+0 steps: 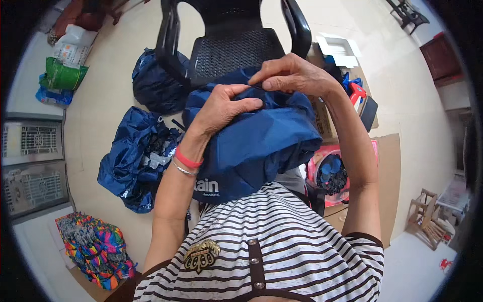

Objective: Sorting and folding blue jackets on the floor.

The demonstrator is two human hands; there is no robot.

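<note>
A large heap of navy blue, thin, shiny fabric (256, 136) lies gathered across my lap, with white print near its lower left corner. My left hand (226, 108) rests on its upper part, fingers bent over a fold and thumb stretched to the right. Just beyond, my right hand (294, 78) pinches the fabric's gathered edge between thumb and fingers. Both hands are closed on the cloth, close together. Whatever small part lies between the fingertips is hidden by folds.
A black plastic chair (236, 53) stands ahead. Navy bundles (161, 83) (132, 156) lie on the left floor, near a multicoloured pile (95, 249). At right, a tub of dark blue pieces (332, 173) sits in a pink box (372, 148), beside a red-handled object (357, 93) and white box (338, 48).
</note>
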